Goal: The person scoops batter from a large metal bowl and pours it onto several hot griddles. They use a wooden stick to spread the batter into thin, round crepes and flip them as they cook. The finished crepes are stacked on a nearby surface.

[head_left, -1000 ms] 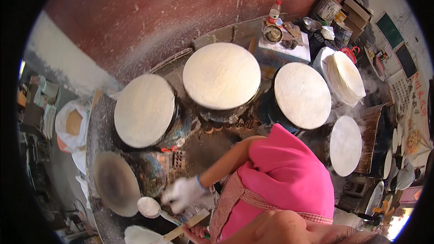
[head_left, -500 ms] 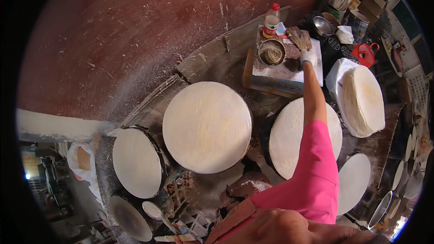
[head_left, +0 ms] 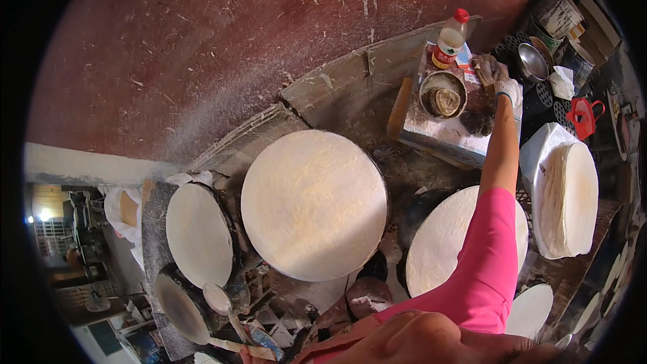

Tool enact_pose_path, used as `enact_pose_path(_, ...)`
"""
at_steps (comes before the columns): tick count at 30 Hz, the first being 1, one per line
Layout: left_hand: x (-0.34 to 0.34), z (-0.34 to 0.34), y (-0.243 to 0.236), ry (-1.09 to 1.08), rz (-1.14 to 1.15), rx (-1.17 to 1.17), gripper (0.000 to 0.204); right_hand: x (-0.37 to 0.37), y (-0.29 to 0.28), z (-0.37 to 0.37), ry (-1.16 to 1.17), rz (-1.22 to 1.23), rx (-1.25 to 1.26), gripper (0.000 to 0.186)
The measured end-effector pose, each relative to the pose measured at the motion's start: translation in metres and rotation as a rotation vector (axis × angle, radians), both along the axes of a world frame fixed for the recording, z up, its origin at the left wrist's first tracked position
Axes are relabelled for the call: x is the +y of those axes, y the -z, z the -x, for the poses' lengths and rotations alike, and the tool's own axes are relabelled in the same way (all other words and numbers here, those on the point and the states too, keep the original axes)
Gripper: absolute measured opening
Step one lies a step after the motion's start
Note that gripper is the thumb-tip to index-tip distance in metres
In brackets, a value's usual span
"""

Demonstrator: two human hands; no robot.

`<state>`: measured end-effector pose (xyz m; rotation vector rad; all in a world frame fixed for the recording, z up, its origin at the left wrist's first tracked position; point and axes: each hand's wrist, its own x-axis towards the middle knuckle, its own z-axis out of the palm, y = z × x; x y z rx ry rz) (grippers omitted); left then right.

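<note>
I watch the right hand (head_left: 510, 90), white-gloved, stretched far out over the box (head_left: 424, 123). It is at the brown rag (head_left: 485, 67), which lies on the box top near the bottle (head_left: 450, 40) and the bowl (head_left: 437, 83); I cannot tell from here whether the fingers pinch it or only rest there. At my lower edge, the left hand (head_left: 252, 358) is closed on the stick (head_left: 229, 344). The ladle (head_left: 217, 298) slants down to the same spot, though I cannot make out whether it is gripped too. The right sleeve (head_left: 482, 263) passes over one pale, coated griddle (head_left: 431, 256).
</note>
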<state>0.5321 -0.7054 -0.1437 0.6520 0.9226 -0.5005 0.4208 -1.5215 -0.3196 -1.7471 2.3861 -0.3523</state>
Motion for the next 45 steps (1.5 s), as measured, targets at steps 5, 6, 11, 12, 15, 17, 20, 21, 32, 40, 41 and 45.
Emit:
enact_pose_path(5,0.006,0.006,-0.004,-0.009,0.022,0.014,0.03,-0.026,0.039,0.032,-0.048,-0.024,-0.57,0.036)
enact_pose_path(6,0.009,0.011,-0.007,-0.023,0.03,0.021,0.03,-0.002,0.028,0.023,-0.046,0.101,-0.859,0.031)
enact_pose_path(11,0.03,0.024,-0.009,-0.061,0.113,0.008,0.03,0.166,-0.083,-0.009,-0.661,0.587,-0.621,0.017)
enact_pose_path(12,0.037,0.027,-0.011,-0.07,0.136,0.0,0.03,0.207,-0.111,-0.013,-0.88,0.742,-0.496,0.019)
enact_pose_path(15,0.062,0.035,-0.021,-0.079,0.216,-0.012,0.03,0.298,-0.141,-0.027,-1.351,0.941,-0.249,0.026)
enact_pose_path(17,0.083,0.049,-0.027,-0.123,0.292,-0.017,0.031,0.363,-0.144,-0.059,-1.508,0.84,-0.464,0.028)
enact_pose_path(20,0.129,0.067,-0.03,-0.155,0.532,-0.007,0.022,0.469,-0.14,-0.095,-1.467,0.481,-0.894,0.033)
enact_pose_path(21,0.15,0.076,-0.028,-0.172,0.624,0.006,0.026,0.512,-0.14,-0.106,-1.345,0.241,-1.017,0.037)
enact_pose_path(32,0.337,0.182,-0.048,-0.235,-0.104,-0.086,0.018,0.847,-0.03,-0.181,-0.885,-1.542,-1.323,0.024)
enact_pose_path(40,0.44,0.23,-0.023,-0.779,0.239,-0.045,0.018,1.048,0.088,-0.314,-0.766,-1.093,-1.717,0.034)
enact_pose_path(41,0.446,0.234,-0.021,-0.845,0.273,-0.053,0.024,1.067,0.086,-0.327,-0.746,-1.106,-1.67,0.029)
enact_pose_path(45,0.456,0.221,-0.021,-0.971,0.326,-0.164,0.044,1.09,0.074,-0.395,-0.991,-0.812,-1.411,0.027)
